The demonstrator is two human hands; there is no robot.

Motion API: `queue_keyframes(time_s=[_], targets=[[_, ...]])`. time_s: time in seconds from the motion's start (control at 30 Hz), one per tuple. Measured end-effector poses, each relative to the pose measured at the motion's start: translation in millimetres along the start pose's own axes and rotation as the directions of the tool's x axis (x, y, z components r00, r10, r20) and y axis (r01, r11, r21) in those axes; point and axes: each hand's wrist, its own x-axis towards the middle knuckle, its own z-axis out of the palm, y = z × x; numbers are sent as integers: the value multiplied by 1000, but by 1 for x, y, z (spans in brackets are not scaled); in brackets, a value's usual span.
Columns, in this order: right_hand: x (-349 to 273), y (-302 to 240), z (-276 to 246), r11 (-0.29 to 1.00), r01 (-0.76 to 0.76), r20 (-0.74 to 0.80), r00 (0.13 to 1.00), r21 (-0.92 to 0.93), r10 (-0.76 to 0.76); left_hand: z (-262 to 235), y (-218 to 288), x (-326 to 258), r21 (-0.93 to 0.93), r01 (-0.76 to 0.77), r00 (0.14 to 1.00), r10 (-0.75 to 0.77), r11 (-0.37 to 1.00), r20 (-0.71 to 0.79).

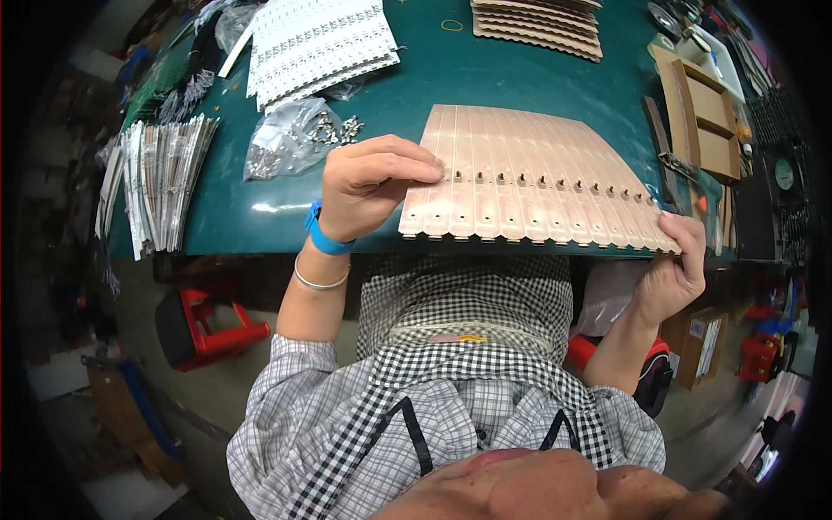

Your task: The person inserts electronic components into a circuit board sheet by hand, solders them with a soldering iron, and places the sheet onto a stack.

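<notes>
A pinkish-tan panel (537,152), scored into many narrow strips and scalloped along its near edge, is held tilted at the table's front edge. A row of small upright metal clips (523,179) runs across it. My left hand (377,178), with a blue wristband, is closed at the panel's left edge, fingertips at the end of the clip row. Whether a clip is under those fingertips is hidden. My right hand (678,269) pinches the near right corner, thumb on top. Left of the panel lies a clear plastic bag (282,143) with loose metal clips (334,130) spilling from it.
White panels (316,43) are stacked at the back left, similar tan panels (537,26) at the back. A bundle of thin strips (169,178) overhangs the left front edge. At right lie cardboard trays (706,121) and a dark bar (660,156). A red-and-black stool (208,329) stands below.
</notes>
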Motion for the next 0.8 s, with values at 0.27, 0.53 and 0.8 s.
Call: queue_keyframes(time_s=[0.27,0.53,0.8], targets=[[2,3,8,997,-41,-16,999,67,42,-2,4,3,29,8,1000,-8,1000,1],[6,24,9,916,-167,187,977,365,104,-1,2,-1,44,17,997,-13,999,-82],[19,26,4,988,5,199,979,153,-35,-1,1,-2,53,23,994,-17,998,-106]])
